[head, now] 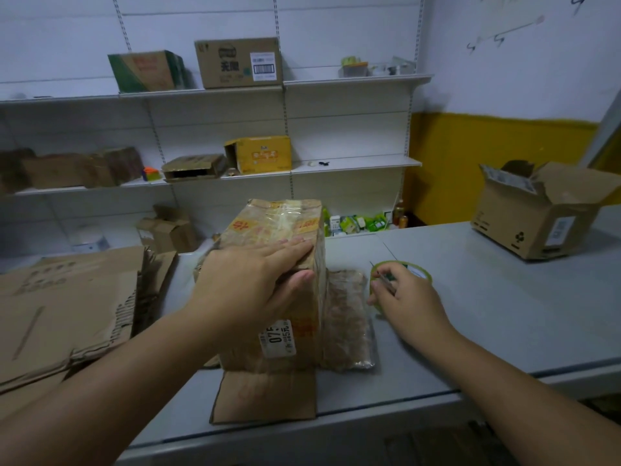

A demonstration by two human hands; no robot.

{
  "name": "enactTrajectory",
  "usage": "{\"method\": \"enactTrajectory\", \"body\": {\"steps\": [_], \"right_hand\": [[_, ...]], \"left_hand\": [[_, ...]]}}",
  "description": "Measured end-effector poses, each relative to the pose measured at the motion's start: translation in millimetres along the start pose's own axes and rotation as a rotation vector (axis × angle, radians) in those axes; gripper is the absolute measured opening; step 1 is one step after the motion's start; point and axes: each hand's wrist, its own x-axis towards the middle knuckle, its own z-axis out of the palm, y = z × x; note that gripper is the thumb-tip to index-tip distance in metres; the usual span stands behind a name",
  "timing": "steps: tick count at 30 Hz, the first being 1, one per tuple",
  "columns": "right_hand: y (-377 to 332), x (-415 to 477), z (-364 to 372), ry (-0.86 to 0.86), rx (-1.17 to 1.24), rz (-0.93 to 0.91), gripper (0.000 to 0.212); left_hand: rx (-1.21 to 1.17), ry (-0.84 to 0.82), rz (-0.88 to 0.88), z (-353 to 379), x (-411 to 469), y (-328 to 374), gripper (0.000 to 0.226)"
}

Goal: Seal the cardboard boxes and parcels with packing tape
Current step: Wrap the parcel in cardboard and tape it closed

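Now the left hand (255,280) presses on the top edge of the cardboard box (285,223), with fingers straight over the top and the thumb against its side. The box stands upright on the counter (470,314). Just beside it lies a flat wrapped parcel (346,317). The right hand (406,304) curls its fingers on the tape roll (416,271), near the parcel.
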Motion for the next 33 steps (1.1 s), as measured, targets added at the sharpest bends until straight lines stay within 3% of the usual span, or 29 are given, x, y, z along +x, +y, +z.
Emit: {"method": "enactTrajectory", "body": {"steps": [10, 16, 19, 22, 24, 26, 30, 33], "right_hand": [[-5, 7, -6, -0.059, -0.218, -0.009, 0.023], [10, 21, -17, 0.077, 0.370, 0.054, 0.021], [20, 32, -31, 0.074, 0.134, 0.081, 0.019], [28, 28, -43, -0.103, -0.201, 0.091, 0.021], [31, 23, -47, -0.239, -0.234, 0.023, 0.015], [36, 22, -52, -0.268, -0.227, -0.025, 0.024], [44, 26, -67, -0.081, -0.203, -0.097, 0.027], [54, 29, -90, -0.053, -0.123, -0.030, 0.022]], "left_hand": [[0.021, 0.019, 0.001, -2, 1, 3, 0.052], [0.048, 0.029, 0.004, -1, 1, 2, 0.052], [0.049, 0.030, 0.006, 0, 1, 3, 0.050], [0.042, 0.031, 0.002, -1, 0, 3, 0.050], [0.043, 0.036, 0.008, -1, 0, 3, 0.051], [0.053, 0.044, 0.019, -1, 0, 3, 0.051], [0.043, 0.044, 0.033, 0, 0, 2, 0.055], [0.044, 0.067, 0.050, 0, 1, 3, 0.060]]}}
